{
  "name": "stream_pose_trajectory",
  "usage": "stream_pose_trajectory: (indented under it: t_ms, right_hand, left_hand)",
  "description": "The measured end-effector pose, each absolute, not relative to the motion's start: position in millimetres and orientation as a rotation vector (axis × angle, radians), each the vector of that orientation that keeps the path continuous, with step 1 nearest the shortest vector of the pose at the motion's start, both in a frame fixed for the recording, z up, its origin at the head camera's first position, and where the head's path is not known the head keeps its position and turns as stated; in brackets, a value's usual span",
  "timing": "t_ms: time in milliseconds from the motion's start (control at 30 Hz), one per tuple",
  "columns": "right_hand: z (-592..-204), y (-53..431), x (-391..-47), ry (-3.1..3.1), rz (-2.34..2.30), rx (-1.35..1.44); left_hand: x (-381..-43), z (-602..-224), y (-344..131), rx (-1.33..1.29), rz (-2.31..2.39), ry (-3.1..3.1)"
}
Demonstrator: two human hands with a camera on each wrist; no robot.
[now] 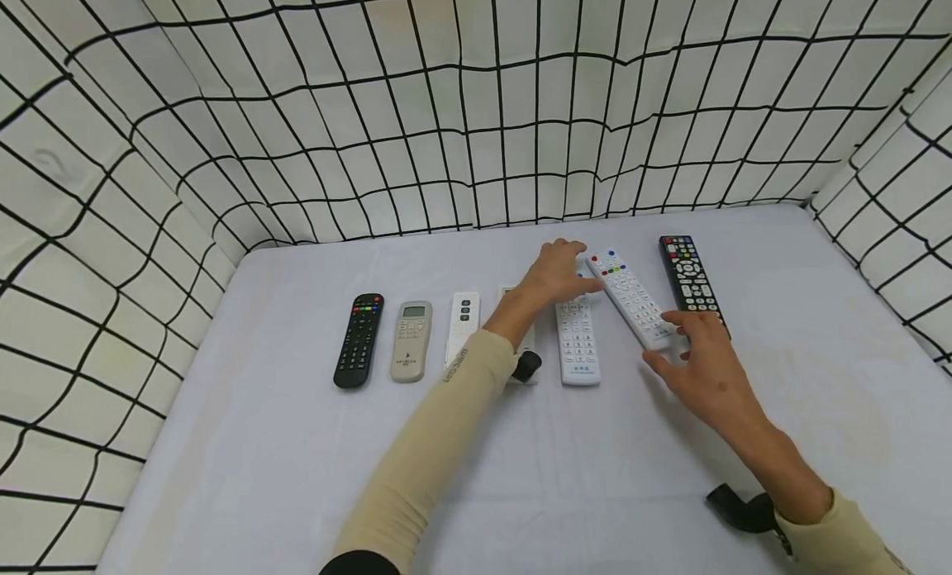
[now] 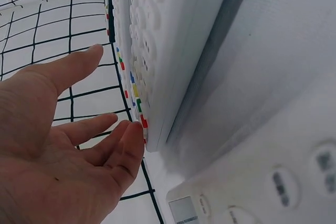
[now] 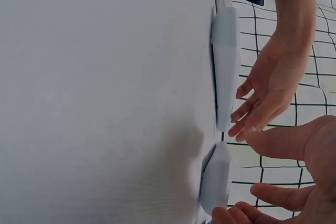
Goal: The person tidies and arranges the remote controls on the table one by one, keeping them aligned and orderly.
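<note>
My left hand (image 1: 550, 277) hovers at the top ends of two white remote controls, fingers spread and thumb apart. One white remote (image 1: 578, 344) lies below its palm, nearly straight. The other, a slanted white remote (image 1: 632, 298) with coloured buttons at its top, lies to the right of it. In the left wrist view, the fingertips of the left hand (image 2: 79, 145) come right up to the coloured buttons of the nearer remote. At the slanted remote's lower end, my right hand (image 1: 702, 373) has thumb and fingers apart, with the fingertips close by its edge.
A black remote (image 1: 689, 273) lies at the far right. Leftward are a small white remote (image 1: 463, 319), a beige remote (image 1: 411, 344) and another black remote (image 1: 359, 339). My left forearm partly hides one more white remote. Black netting (image 1: 461, 133) rises behind the white-covered table (image 1: 595, 492).
</note>
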State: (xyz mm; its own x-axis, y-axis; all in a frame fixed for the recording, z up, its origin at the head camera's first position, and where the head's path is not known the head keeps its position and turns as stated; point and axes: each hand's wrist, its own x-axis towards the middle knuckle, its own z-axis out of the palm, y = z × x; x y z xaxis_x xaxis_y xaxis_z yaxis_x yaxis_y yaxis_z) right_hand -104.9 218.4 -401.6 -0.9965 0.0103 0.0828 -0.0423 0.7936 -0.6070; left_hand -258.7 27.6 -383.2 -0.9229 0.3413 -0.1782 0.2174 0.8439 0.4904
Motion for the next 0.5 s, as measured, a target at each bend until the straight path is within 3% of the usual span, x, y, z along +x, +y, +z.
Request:
stream_pose_trajectory:
  t_ms: [500]
  right_hand:
    - [-409.7,221.2,-109.5,-2.939,1.012,-0.015]
  left_hand:
    - [-263.6,-385.3,40.7,0.431,0.563,2.792]
